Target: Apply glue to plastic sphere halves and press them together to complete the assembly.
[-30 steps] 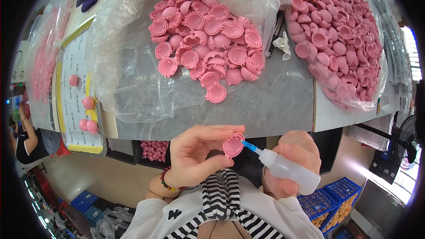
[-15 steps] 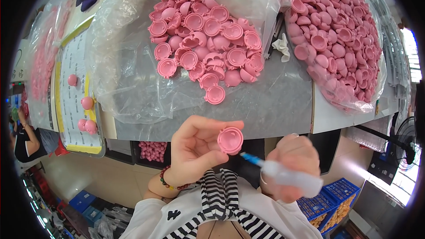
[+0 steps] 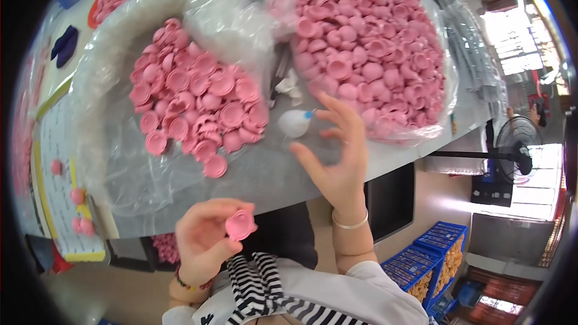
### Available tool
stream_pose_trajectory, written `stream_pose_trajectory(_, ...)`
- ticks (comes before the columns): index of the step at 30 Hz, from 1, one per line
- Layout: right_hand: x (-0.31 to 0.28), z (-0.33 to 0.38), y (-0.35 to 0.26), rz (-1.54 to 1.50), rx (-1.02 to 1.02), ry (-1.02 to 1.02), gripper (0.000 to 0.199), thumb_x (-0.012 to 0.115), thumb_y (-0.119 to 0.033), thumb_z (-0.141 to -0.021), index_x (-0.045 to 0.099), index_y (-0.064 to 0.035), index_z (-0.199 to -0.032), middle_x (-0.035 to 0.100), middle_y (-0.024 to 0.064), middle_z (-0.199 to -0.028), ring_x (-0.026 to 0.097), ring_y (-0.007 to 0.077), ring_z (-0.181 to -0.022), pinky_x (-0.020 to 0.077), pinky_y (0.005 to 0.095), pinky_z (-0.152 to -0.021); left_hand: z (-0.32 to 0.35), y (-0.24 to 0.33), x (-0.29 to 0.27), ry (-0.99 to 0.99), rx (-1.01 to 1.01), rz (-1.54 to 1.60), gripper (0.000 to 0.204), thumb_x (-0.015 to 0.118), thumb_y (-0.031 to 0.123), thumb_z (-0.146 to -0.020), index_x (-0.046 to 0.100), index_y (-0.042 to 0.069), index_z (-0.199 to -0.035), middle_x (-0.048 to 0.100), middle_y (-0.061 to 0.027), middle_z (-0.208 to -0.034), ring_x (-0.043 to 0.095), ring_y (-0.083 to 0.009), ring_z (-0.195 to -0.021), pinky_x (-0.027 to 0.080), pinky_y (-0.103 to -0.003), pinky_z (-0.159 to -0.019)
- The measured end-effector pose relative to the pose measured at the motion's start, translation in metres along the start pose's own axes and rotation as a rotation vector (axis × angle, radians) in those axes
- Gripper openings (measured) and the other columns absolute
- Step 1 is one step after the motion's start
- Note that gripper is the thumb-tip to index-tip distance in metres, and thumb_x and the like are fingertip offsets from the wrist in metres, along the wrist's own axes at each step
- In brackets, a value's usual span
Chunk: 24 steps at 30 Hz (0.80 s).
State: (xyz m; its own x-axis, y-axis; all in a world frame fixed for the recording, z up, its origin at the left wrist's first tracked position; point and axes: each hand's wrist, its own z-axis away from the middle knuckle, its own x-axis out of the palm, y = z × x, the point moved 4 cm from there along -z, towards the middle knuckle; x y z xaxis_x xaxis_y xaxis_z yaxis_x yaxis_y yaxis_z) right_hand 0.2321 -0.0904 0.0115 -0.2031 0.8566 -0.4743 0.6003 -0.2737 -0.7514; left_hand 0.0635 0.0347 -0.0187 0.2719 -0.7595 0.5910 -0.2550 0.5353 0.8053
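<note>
My left hand (image 3: pixel 208 238) holds a small pink round cap (image 3: pixel 240 225) between thumb and fingers, close to my chest. Over the table's near edge my right hand (image 3: pixel 339 156) is open with its fingers spread. A white squeeze bottle with a blue tip (image 3: pixel 295 123) stands on the table just left of those fingertips, apart from them. A heap of the same pink caps (image 3: pixel 195 108) lies on clear plastic sheeting to the left. A larger heap of pink caps (image 3: pixel 367 42) fills a clear bag to the right.
The grey table (image 3: pixel 265 174) ends just in front of me. A yellow-edged white sheet (image 3: pixel 57 162) with a few pink pieces lies at the left. A standing fan (image 3: pixel 512 147) and blue crates (image 3: pixel 430 268) are on the floor to the right.
My right hand has put the squeeze bottle down on the table and let go, its fingers now spread. My left hand still holds the pink cap, lower and nearer my chest.
</note>
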Motion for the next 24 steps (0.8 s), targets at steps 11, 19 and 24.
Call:
stream_pose_trajectory(11,-0.087,-0.053,0.043,0.723,-0.047,-0.012,0.025,0.063,-0.015,-0.071,0.057,-0.0016,-0.092,0.057,0.0102,-0.082,0.051,0.0271,-0.076,0.0412,0.0354,-0.069,-0.009,-0.002,0.010,-0.079,-0.073,0.093,0.037,0.066,-0.003,-0.069,0.049,-0.004,-0.102,0.053,-0.0244,-0.106,0.057,-0.0225,-0.089,0.049,-0.031,-0.076)
stream_pose_trajectory(19,-0.102,-0.043,0.026,0.685,-0.088,0.117,0.028,0.062,-0.009,-0.071,0.059,-0.0007,-0.098,0.056,0.0132,-0.091,0.052,0.0276,-0.085,0.0412,0.0341,-0.076,-0.002,0.003,0.002,-0.048,-0.055,0.107,0.037,0.068,0.002,-0.070,0.050,-0.005,-0.101,0.054,-0.0250,-0.106,0.057,-0.0233,-0.093,0.049,-0.031,-0.076)
stream_pose_trajectory(24,-0.043,0.003,-0.017,0.294,-0.172,-0.327,0.027,0.061,0.003,-0.065,0.059,-0.0026,-0.091,0.055,0.0122,-0.093,0.053,0.0275,-0.086,0.0434,0.0332,-0.074,-0.004,0.000,0.000,0.075,-0.141,0.108,0.050,0.071,0.024,-0.071,0.046,-0.003,-0.105,0.058,-0.0207,-0.097,0.059,-0.0186,-0.075,0.049,-0.027,-0.064)
